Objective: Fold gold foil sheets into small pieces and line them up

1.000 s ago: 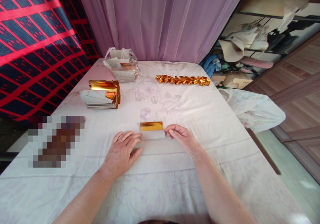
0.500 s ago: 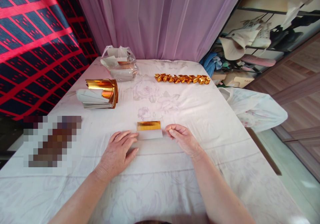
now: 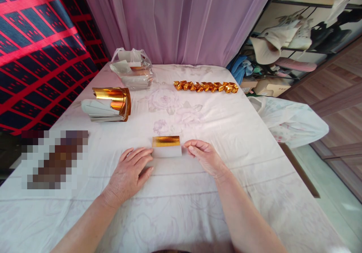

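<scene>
A small folded sheet of foil paper (image 3: 166, 151) lies on the cloth in front of me, its far strip shiny gold and its near strip white. My left hand (image 3: 130, 170) rests flat at its left side, fingers stretched out and the fingertips at the paper's edge. Just off the right edge is my right hand (image 3: 204, 155), its fingers curled and the thumb pressed to the index finger; I see nothing between them. Further back lies a row of folded gold foil pieces (image 3: 206, 86). At the left stands a curved stack of gold and white foil sheets (image 3: 109, 105).
A clear plastic bag (image 3: 132, 72) of paper sheets sits at the back left of the cloth-covered table (image 3: 181, 207). A blurred-out item (image 3: 58, 160) lies at the left. Beyond the right edge are a white plastic bag (image 3: 296, 121) and a shelf with shoes and a cap (image 3: 266, 49).
The view has shifted slightly, so most things sit a little further left. Both hands and the folded sheet keep nearly the same places relative to one another.
</scene>
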`<action>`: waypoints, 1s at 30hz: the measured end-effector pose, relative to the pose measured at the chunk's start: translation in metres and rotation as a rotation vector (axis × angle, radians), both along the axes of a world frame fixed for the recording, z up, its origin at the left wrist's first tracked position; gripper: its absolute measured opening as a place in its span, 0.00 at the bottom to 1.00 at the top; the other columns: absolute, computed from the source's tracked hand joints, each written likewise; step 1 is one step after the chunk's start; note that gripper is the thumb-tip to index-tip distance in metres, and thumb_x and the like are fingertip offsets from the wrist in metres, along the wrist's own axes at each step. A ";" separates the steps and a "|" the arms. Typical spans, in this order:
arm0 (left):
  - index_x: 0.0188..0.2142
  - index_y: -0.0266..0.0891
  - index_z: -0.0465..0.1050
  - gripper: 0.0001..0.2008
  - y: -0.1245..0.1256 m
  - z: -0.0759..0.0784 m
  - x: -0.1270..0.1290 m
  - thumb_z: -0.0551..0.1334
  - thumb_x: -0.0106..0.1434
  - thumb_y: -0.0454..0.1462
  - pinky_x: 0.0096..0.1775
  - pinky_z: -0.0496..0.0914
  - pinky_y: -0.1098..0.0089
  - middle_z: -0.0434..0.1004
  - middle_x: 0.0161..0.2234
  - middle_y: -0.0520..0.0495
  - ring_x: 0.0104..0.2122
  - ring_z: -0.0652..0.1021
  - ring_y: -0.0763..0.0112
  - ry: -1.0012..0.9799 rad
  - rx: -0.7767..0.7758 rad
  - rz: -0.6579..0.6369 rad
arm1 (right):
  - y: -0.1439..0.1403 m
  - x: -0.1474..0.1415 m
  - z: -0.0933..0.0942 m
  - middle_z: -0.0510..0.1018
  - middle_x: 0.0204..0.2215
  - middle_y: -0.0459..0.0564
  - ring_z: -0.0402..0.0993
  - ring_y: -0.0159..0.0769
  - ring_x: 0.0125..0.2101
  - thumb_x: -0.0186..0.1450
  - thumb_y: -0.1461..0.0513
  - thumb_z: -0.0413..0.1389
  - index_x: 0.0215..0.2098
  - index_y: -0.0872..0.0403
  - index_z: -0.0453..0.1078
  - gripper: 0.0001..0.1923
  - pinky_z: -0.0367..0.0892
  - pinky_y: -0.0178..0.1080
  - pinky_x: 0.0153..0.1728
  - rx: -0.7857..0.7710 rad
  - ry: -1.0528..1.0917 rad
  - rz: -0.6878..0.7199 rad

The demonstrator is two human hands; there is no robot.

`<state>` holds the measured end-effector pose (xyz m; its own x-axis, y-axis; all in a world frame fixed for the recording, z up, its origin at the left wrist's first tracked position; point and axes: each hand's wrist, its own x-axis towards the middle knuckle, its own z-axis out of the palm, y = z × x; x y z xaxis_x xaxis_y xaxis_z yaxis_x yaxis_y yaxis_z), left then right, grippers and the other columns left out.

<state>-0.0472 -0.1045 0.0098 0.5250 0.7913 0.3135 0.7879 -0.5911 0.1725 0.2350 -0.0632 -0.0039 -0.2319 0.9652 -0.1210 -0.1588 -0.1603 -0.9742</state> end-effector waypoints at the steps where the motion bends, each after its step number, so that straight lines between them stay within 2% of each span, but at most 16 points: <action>1: 0.44 0.42 0.73 0.10 0.000 0.001 0.000 0.55 0.69 0.40 0.56 0.62 0.52 0.77 0.55 0.44 0.53 0.75 0.56 -0.003 0.005 0.006 | 0.000 0.000 -0.001 0.74 0.25 0.44 0.64 0.29 0.26 0.59 0.50 0.64 0.37 0.51 0.79 0.15 0.61 0.35 0.29 0.001 -0.001 0.004; 3: 0.46 0.41 0.74 0.11 -0.001 0.001 0.001 0.55 0.68 0.39 0.56 0.64 0.52 0.74 0.57 0.41 0.55 0.74 0.55 -0.013 0.024 0.024 | 0.000 0.001 -0.003 0.74 0.26 0.44 0.64 0.30 0.27 0.60 0.51 0.64 0.38 0.50 0.79 0.14 0.62 0.35 0.30 0.004 -0.010 0.005; 6: 0.53 0.39 0.71 0.16 0.000 -0.001 0.001 0.56 0.68 0.40 0.57 0.64 0.52 0.68 0.61 0.37 0.58 0.71 0.52 -0.010 0.045 0.053 | 0.000 0.001 -0.005 0.74 0.26 0.44 0.64 0.29 0.26 0.60 0.52 0.63 0.39 0.50 0.79 0.13 0.62 0.35 0.31 0.016 -0.038 0.001; 8: 0.59 0.38 0.65 0.22 0.001 -0.004 -0.001 0.56 0.68 0.42 0.58 0.63 0.51 0.66 0.63 0.36 0.61 0.68 0.51 0.007 0.035 0.060 | 0.000 0.001 -0.006 0.75 0.27 0.44 0.63 0.29 0.26 0.60 0.52 0.62 0.40 0.50 0.79 0.13 0.62 0.36 0.31 0.024 -0.059 -0.003; 11: 0.66 0.38 0.57 0.29 0.002 -0.009 -0.003 0.55 0.68 0.45 0.59 0.61 0.51 0.68 0.62 0.38 0.62 0.67 0.52 0.021 -0.010 0.059 | 0.000 0.001 -0.006 0.76 0.29 0.45 0.64 0.29 0.26 0.61 0.52 0.62 0.41 0.50 0.78 0.13 0.63 0.35 0.31 0.026 -0.085 -0.008; 13: 0.66 0.39 0.55 0.29 0.003 -0.011 -0.004 0.55 0.69 0.45 0.60 0.60 0.51 0.70 0.60 0.39 0.62 0.68 0.53 0.013 -0.041 0.059 | 0.000 0.000 -0.005 0.76 0.29 0.45 0.64 0.29 0.26 0.60 0.53 0.62 0.41 0.50 0.78 0.14 0.63 0.35 0.31 0.028 -0.099 -0.007; 17: 0.65 0.42 0.59 0.27 0.004 -0.011 -0.005 0.54 0.69 0.46 0.61 0.59 0.51 0.73 0.58 0.42 0.61 0.69 0.54 -0.022 -0.086 0.066 | -0.002 -0.003 -0.003 0.75 0.26 0.44 0.64 0.28 0.24 0.61 0.53 0.61 0.43 0.51 0.77 0.15 0.63 0.34 0.29 0.041 -0.146 -0.031; 22: 0.63 0.43 0.62 0.24 0.004 -0.010 -0.005 0.54 0.69 0.44 0.61 0.58 0.51 0.73 0.59 0.43 0.61 0.69 0.55 -0.042 -0.090 0.058 | -0.004 -0.012 -0.005 0.72 0.21 0.42 0.67 0.30 0.23 0.60 0.54 0.60 0.45 0.51 0.75 0.16 0.64 0.34 0.26 0.098 -0.310 -0.083; 24: 0.63 0.43 0.62 0.24 0.004 -0.010 -0.005 0.54 0.69 0.44 0.61 0.58 0.51 0.73 0.59 0.43 0.61 0.69 0.55 -0.044 -0.086 0.054 | -0.004 -0.015 -0.006 0.76 0.25 0.44 0.67 0.29 0.22 0.59 0.56 0.60 0.44 0.51 0.75 0.15 0.64 0.34 0.25 0.151 -0.377 -0.083; 27: 0.62 0.42 0.62 0.24 0.004 -0.009 -0.005 0.55 0.69 0.44 0.61 0.58 0.51 0.74 0.58 0.43 0.60 0.69 0.55 -0.041 -0.082 0.048 | -0.005 -0.018 -0.006 0.80 0.38 0.49 0.68 0.27 0.23 0.59 0.58 0.59 0.42 0.51 0.75 0.12 0.65 0.33 0.25 0.270 -0.460 -0.081; 30: 0.63 0.41 0.61 0.24 0.004 -0.010 -0.005 0.55 0.69 0.43 0.60 0.59 0.52 0.74 0.57 0.42 0.60 0.70 0.55 -0.041 -0.084 0.051 | -0.007 -0.020 -0.007 0.79 0.39 0.51 0.71 0.28 0.25 0.60 0.60 0.57 0.41 0.51 0.76 0.12 0.67 0.33 0.26 0.333 -0.498 -0.078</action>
